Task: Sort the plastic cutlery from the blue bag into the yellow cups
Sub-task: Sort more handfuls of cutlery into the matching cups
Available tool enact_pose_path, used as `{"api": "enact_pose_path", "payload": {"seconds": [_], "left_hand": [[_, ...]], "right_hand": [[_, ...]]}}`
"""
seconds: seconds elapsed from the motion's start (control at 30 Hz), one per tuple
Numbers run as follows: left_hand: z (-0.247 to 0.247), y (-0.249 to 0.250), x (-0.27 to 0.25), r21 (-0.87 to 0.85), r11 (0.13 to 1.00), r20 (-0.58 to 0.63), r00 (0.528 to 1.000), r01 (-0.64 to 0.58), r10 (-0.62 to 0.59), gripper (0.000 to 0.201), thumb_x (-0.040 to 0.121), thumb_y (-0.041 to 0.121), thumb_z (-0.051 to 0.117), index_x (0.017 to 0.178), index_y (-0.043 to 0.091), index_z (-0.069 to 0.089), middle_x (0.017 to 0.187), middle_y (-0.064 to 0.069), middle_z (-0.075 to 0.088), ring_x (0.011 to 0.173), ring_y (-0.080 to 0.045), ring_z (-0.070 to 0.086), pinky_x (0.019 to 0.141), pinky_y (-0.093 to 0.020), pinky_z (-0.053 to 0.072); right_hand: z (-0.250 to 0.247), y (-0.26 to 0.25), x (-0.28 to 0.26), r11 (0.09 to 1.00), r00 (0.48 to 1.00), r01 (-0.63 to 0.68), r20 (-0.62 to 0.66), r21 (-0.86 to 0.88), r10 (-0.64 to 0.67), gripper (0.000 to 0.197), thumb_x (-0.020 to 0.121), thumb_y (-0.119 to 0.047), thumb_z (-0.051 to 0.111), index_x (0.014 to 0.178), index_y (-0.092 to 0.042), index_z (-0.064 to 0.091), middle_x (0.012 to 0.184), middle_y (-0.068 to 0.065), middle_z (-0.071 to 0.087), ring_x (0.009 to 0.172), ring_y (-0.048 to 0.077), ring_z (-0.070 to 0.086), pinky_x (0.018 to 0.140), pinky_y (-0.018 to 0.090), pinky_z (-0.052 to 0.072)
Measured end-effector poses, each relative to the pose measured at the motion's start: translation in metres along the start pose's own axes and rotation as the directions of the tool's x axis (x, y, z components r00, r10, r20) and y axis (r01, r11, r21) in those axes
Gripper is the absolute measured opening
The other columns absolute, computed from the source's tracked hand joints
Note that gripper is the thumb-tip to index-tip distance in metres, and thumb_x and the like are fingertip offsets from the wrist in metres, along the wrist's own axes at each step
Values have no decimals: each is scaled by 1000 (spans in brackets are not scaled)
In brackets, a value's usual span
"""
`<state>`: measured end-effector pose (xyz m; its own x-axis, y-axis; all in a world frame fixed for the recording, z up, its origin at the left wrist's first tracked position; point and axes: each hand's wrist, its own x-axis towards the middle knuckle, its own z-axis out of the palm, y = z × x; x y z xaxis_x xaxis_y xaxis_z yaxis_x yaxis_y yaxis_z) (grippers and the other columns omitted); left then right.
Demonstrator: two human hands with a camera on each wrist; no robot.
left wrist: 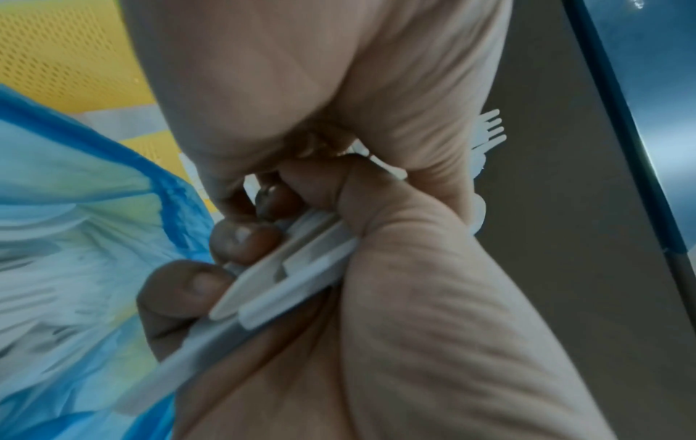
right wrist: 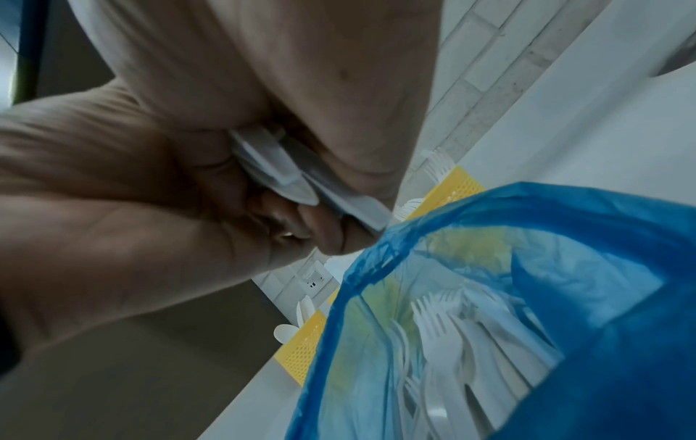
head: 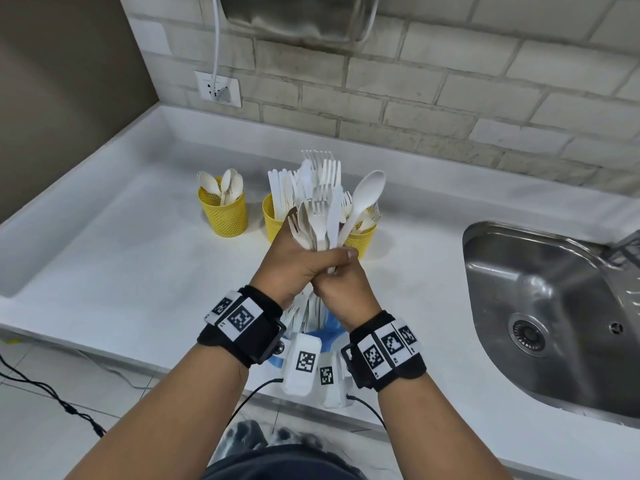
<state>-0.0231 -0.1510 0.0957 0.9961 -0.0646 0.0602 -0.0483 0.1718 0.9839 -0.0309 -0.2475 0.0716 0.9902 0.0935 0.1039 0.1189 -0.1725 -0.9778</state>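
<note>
Both hands hold one upright bundle of white plastic cutlery (head: 322, 216), mixed forks, knives and a spoon, in front of three yellow cups. My left hand (head: 301, 261) wraps the handles from the left, and my right hand (head: 341, 282) grips them just below. Curled fingers (left wrist: 241, 238) press on the handle ends (left wrist: 293, 268). The blue bag (head: 333, 323) lies open under my wrists, with forks (right wrist: 440, 336) inside it. The left cup (head: 225, 216) holds spoons, the middle cup (head: 272, 220) knives, the right cup (head: 360, 240) forks.
A steel sink (head: 540, 289) is set into the white counter (head: 121, 254) at the right. A wall socket (head: 218, 88) with a white cable sits on the brick wall behind the cups. Black cables hang past the counter's front edge at the left.
</note>
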Motion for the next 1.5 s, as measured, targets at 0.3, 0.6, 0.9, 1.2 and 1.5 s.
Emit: {"api": "enact_pose_path", "payload": {"seconds": [0.3,0.6,0.9,1.2,1.5], "left_hand": [[-2,-1,3,89,996,-96,995,-3,12,20,78,-4,77,95,6,78,94,-8,79,90,-21,75,89,-34,57],[-5,-7,9,310,951,-97,995,2,29,18,76,0,77,92,8,75,86,-5,78,84,-17,75,83,-37,59],[-10,-12,11,167,986,-184,982,-3,34,17,75,-8,74,86,5,73,80,-3,75,75,-18,70,77,-36,58],[-15,-10,10,140,989,-12,998,-53,55,29,77,-12,78,98,7,74,94,0,78,93,-18,74,89,-36,58],[-17,-11,13,256,956,18,990,-142,143,25,89,-3,72,105,16,73,93,7,78,93,-9,73,83,-24,54]], "right_hand": [[-5,8,3,990,988,-132,80,-49,136,39,69,-25,66,106,-35,64,111,2,74,109,18,70,98,52,56],[-5,11,8,982,980,-79,168,-169,108,57,74,-20,57,129,-5,58,111,3,69,106,21,66,89,40,53],[-31,7,13,969,952,-67,277,-240,134,18,85,-15,70,99,-26,68,90,-5,71,83,7,66,78,30,54],[-35,-3,27,917,971,-160,-110,365,213,34,111,-30,42,114,-12,70,98,14,72,85,21,68,70,33,56],[-21,5,25,997,994,65,89,46,-69,38,106,-32,38,131,-11,57,129,9,60,123,13,57,109,21,41]]}}
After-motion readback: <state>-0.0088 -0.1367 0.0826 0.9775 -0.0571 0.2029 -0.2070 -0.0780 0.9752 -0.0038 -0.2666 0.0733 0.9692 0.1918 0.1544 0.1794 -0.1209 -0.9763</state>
